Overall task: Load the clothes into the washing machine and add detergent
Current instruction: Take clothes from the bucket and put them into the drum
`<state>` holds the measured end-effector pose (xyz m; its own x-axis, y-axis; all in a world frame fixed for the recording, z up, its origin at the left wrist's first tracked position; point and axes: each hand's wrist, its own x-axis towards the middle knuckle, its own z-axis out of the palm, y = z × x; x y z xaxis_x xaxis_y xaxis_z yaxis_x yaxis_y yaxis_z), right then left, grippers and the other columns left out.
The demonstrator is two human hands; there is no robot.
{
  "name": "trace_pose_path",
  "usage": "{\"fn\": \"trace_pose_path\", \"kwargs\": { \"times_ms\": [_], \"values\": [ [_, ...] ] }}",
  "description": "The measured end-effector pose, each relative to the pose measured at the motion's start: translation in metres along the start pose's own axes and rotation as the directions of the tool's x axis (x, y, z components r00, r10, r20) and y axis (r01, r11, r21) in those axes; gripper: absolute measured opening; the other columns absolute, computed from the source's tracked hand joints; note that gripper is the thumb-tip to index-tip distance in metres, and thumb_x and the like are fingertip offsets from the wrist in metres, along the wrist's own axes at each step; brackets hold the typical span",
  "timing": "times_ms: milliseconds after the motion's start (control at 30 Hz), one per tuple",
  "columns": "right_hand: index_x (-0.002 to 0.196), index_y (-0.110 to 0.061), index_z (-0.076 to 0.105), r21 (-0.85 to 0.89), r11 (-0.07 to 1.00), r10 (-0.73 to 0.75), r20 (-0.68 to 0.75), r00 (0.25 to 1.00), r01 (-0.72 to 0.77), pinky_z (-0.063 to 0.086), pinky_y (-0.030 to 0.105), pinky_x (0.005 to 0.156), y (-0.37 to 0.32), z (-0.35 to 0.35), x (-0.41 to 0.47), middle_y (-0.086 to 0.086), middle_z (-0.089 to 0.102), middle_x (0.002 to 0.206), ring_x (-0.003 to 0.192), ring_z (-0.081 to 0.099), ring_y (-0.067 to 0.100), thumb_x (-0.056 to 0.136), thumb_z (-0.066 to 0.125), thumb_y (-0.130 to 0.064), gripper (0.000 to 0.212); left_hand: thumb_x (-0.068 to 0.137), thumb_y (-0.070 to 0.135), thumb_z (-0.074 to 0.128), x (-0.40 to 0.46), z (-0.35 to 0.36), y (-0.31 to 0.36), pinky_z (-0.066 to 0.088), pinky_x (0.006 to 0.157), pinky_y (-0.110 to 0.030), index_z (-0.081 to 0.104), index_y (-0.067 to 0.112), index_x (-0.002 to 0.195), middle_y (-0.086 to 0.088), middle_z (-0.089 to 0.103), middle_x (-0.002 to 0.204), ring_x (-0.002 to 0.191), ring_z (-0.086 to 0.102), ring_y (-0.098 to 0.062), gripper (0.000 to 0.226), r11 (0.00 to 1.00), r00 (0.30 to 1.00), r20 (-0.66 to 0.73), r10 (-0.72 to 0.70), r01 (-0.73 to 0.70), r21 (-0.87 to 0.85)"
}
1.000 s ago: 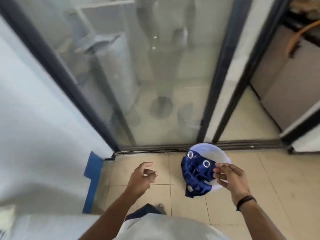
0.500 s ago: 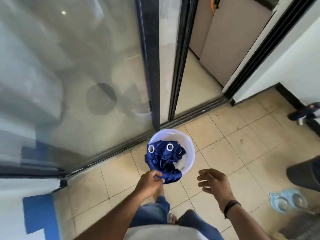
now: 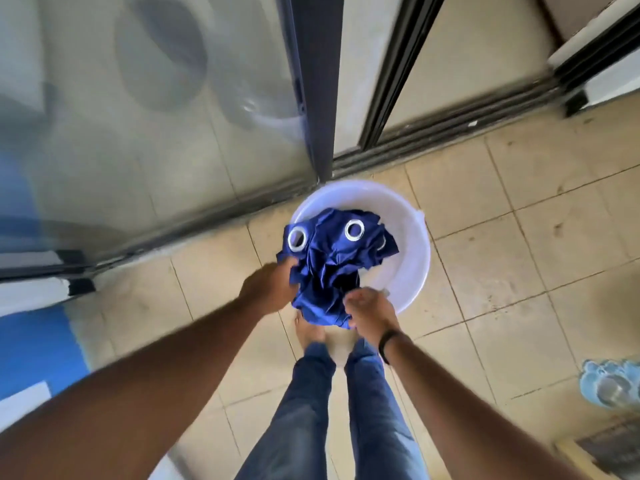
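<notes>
Half a second ago only the left hand was at the cloth and the right hand hung open above the floor tiles; now both hands have come down onto the blue cloth (image 3: 332, 268) and the view has tipped to look straight down over the bucket. The left hand (image 3: 268, 287) grips the left edge of the cloth, its fingers curled into the folds so that only the knuckles show. The right hand (image 3: 369, 315) grips the near lower part of the cloth, fingers bent round a bunch of fabric, with a dark band on its wrist. The cloth sits heaped in a white bucket (image 3: 412, 251) and spills over its near rim toward the person's feet; two white rings (image 3: 354, 230) are set in the fabric near its top. The bucket stands on the tiled floor (image 3: 512, 244), just beside the track of a sliding glass door (image 3: 166, 126). Through the blurred glass I see a dim round shape, too hazy to name. A pair of pale blue sandals (image 3: 611, 382) lies on the floor at the right, well apart from the bucket.
</notes>
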<state>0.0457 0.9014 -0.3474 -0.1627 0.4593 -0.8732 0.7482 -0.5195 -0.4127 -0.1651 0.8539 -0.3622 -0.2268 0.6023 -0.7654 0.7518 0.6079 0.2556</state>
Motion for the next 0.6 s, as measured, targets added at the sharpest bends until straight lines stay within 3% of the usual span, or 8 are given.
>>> {"fn": "trace_pose_path", "kwargs": {
  "times_ms": [67,167,233,333,433,500,600],
  "values": [
    [0.067,-0.010,0.055,-0.157,0.987,-0.020,0.093,0.995,0.035,0.050,0.041,0.068,-0.006,0.009,0.042,0.003,0.055,0.063,0.069,0.059,0.027,0.080,0.053,-0.025,0.019,0.093,0.034,0.057,0.034,0.006,0.004,0.048,0.092,-0.040,0.027,0.031,0.154,-0.014,0.060,0.133,0.117,0.061,-0.036,0.068,0.992,0.999,0.030,0.021,-0.025,0.123],
    [0.074,-0.005,0.060,-0.315,0.945,-0.031,0.187,0.982,0.089,0.053,0.045,0.073,-0.012,0.018,0.085,0.015,0.066,0.076,0.083,0.068,0.037,0.086,0.053,-0.021,0.021,0.090,0.031,0.063,0.070,0.014,0.007,0.046,0.081,-0.041,0.001,0.023,0.159,-0.017,0.061,0.127,0.112,0.063,-0.039,0.093,0.930,0.997,0.083,-0.013,-0.018,0.367],
    [0.089,0.002,0.065,-0.290,0.955,-0.020,0.139,0.990,0.060,0.056,0.046,0.071,-0.013,0.018,0.096,0.019,0.070,0.085,0.083,0.069,0.038,0.085,0.055,-0.022,0.026,0.088,0.027,0.070,0.081,0.018,0.006,0.046,0.079,-0.042,0.015,0.016,0.157,-0.015,0.062,0.127,0.113,0.064,-0.038,0.090,0.882,0.994,0.097,-0.057,0.005,0.471],
    [0.095,-0.003,0.065,-0.240,0.970,0.080,0.166,0.983,-0.039,0.051,0.032,0.060,-0.008,0.018,0.100,0.011,0.067,0.082,0.067,0.065,0.030,0.090,0.055,-0.027,0.027,0.088,0.022,0.069,0.079,0.016,0.013,0.049,0.082,-0.041,0.056,0.015,0.128,-0.012,0.063,0.124,0.114,0.063,-0.036,0.042,0.870,0.993,0.111,-0.047,-0.014,0.493],
    [0.102,-0.006,0.063,-0.126,0.976,0.198,0.173,0.965,-0.178,0.050,0.035,0.066,-0.003,0.016,0.094,0.012,0.065,0.084,0.063,0.059,0.026,0.087,0.049,-0.049,0.047,0.091,0.028,0.063,0.050,0.015,0.026,0.045,0.077,-0.036,0.063,0.017,0.121,-0.012,0.064,0.121,0.113,0.062,-0.035,0.032,0.921,0.986,0.168,0.003,-0.068,0.385],
    [0.111,-0.010,0.064,0.008,0.969,0.243,0.123,0.962,-0.246,0.056,0.042,0.080,-0.002,0.011,0.091,0.013,0.068,0.097,0.083,0.066,0.030,0.091,0.044,-0.064,0.060,0.089,0.027,0.061,0.015,0.009,0.038,0.041,0.071,-0.032,0.062,0.020,0.119,-0.012,0.065,0.116,0.107,0.063,-0.034,0.031,0.946,0.977,0.202,0.065,-0.125,0.298],
    [0.123,-0.025,0.061,0.366,0.834,0.341,0.244,0.908,-0.412,0.054,0.049,0.092,-0.006,0.003,0.091,0.006,0.069,0.114,0.104,0.066,0.030,0.076,0.047,-0.085,0.078,0.090,0.032,0.058,-0.052,-0.001,0.053,0.037,0.065,-0.031,0.056,0.023,0.103,-0.002,0.053,0.083,0.084,0.059,-0.030,0.016,0.919,0.923,0.291,0.252,-0.322,0.227]
  ]
}}
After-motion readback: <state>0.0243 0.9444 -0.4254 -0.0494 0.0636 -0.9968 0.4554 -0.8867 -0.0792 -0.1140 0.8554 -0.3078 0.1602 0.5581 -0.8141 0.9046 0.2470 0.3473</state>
